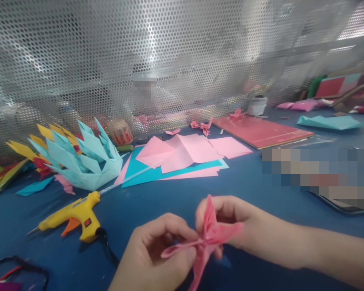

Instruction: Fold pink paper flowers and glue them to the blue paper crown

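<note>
Between my two hands is a pink folded paper flower (pixel 211 233) with several pointed petals spreading outward. My left hand (pixel 160 250) is closed, pinching one narrow petal near the flower's centre between thumb and fingers. From the right, my right hand (pixel 230 212) grips the flower from behind; its fingertips are partly hidden by the petals. Beyond the hands lie pink paper sheets (pixel 189 151) on top of a blue sheet (pixel 145 171). To the left rests a yellow glue gun (pixel 75 218) with an orange trigger and a clear glue stick out its back.
A light-blue folded paper piece with many points (pixel 91 161) stands at left. Small pink paper flowers (pixel 204 127), a red board (pixel 261 131) and a white cup (pixel 257 106) are farther back. A perforated metal screen (pixel 170 52) closes off the rear. The glue gun's black cord (pixel 109 246) runs forward.
</note>
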{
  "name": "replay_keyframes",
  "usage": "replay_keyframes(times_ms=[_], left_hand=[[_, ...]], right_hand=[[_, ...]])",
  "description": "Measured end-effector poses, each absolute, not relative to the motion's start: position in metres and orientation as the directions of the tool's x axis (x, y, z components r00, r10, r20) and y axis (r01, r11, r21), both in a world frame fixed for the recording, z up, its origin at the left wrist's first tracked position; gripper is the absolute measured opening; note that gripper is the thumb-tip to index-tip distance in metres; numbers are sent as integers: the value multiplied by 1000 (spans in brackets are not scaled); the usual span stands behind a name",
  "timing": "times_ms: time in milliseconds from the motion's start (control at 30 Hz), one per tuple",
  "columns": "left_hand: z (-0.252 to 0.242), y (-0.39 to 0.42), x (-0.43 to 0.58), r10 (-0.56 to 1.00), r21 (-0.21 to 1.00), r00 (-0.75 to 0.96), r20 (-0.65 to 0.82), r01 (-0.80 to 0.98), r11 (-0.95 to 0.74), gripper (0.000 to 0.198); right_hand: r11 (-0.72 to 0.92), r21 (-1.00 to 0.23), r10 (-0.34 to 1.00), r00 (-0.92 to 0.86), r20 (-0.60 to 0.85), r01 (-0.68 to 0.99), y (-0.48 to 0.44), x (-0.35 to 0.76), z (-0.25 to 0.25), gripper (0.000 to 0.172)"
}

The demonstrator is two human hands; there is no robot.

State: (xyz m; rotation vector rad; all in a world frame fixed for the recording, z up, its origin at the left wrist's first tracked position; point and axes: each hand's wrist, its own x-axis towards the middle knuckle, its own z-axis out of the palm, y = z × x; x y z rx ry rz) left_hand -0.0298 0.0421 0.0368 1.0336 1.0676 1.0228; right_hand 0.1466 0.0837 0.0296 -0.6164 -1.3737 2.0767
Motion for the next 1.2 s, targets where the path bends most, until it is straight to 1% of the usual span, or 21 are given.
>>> replay_keyframes(times_ms=[67, 133, 200, 233, 300, 333, 400, 433, 500, 567, 667, 833, 967, 1033, 1100, 1133, 1200], left_hand=[[39, 44, -28, 980, 974, 68, -185, -119, 192, 10], [40, 45, -29, 977, 971, -6, -212, -117, 210, 10], [39, 46, -30, 971, 966, -41, -237, -118, 231, 10], [38, 46, -31, 967, 963, -50, -249, -115, 242, 12], [37, 46, -32, 960, 957, -50, -276, -109, 270, 18], [37, 46, -33, 958, 955, -42, -283, -107, 278, 21], [36, 46, -34, 959, 950, -7, -285, -134, 281, 25], [35, 46, -34, 960, 947, 18, -279, -163, 278, 27], [34, 45, -34, 964, 938, 82, -254, -220, 266, 32], [32, 45, -35, 963, 934, 161, -217, -252, 252, 42], [31, 44, -34, 954, 942, 238, -183, -236, 239, 54], [32, 43, -34, 957, 952, 210, -202, -188, 242, 42], [32, 44, -35, 959, 955, 208, -194, -183, 233, 38], [32, 45, -36, 956, 949, 199, -215, -189, 253, 34], [32, 45, -36, 949, 935, 178, -261, -196, 294, 31], [33, 45, -36, 945, 929, 167, -283, -196, 313, 30], [33, 45, -36, 939, 920, 145, -311, -204, 336, 29]], right_hand=[[-223, -929, 779, -627, 14, -297, 83, 145, 30, 15], [-93, -937, 827, -550, 115, -336, 83, 146, 31, 14], [37, -950, 823, -530, 205, -310, 82, 148, 32, 12], [79, -953, 809, -539, 233, -293, 82, 149, 33, 14], [124, -960, 794, -555, 247, -249, 80, 149, 34, 17], [136, -966, 797, -555, 239, -221, 80, 149, 33, 14], [140, -973, 812, -542, 218, -181, 79, 148, 33, 9], [135, -975, 821, -532, 209, -175, 79, 147, 33, 10], [101, -974, 827, -527, 196, -204, 79, 147, 32, 11], [73, -967, 833, -519, 195, -246, 79, 147, 31, 12], [85, -966, 859, -474, 196, -245, 78, 147, 31, 13], [106, -977, 871, -456, 180, -183, 77, 147, 33, 13], [72, -970, 846, -500, 184, -234, 74, 149, 34, 4], [69, -966, 835, -515, 193, -250, 73, 151, 35, 10], [59, -975, 849, -502, 162, -215, 73, 151, 36, 20], [39, -980, 858, -496, 134, -197, 73, 151, 37, 22], [-31, -980, 858, -508, 76, -198, 75, 151, 37, 17]])
